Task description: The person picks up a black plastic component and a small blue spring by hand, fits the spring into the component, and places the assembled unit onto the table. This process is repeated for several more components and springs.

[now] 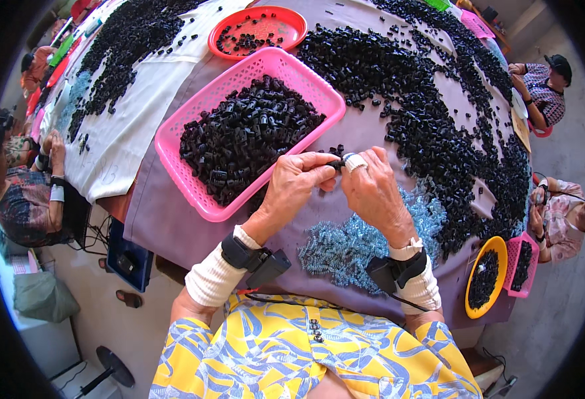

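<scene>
Left hand (291,189) and right hand (374,189) pinch a small black part (336,165) between them at frame centre; its long axis is indistinct.

Your mauve-covered table (163,229) carries a pink basket (329,106) left of centre, a red tray (301,28) beyond it, a white cloth (156,96) at left, black parts (432,133) strewn far and right, blue bits (349,243) near you, and a yellow tray (481,310) near right.
</scene>
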